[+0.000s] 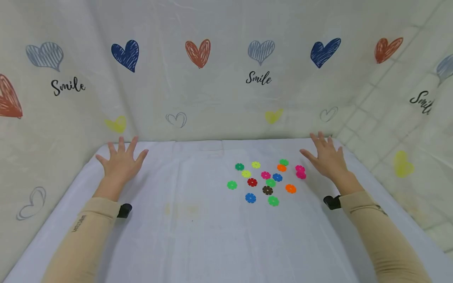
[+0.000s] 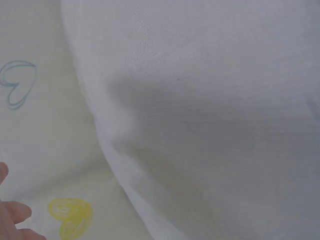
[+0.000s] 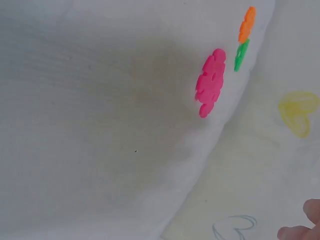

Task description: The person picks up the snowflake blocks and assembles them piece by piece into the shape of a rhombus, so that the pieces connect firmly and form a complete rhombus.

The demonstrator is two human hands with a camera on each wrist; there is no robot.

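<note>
My left hand reaches over the far left of the table with its fingers spread and nothing in it. On the far right my right hand is likewise spread and holds nothing. Several colourful notched plastic discs lie scattered right of the middle. Nearest to my right hand are two pink discs, which overlap. A brown disc, a red disc and a blue disc lie farther left among green, yellow and orange ones. The right wrist view shows the pink discs beside an orange disc.
A white cloth covers the table. Behind it hangs a pale curtain printed with hearts and the word Smile, and similar fabric closes both sides. A black band sits at the left wrist, another black band at the right.
</note>
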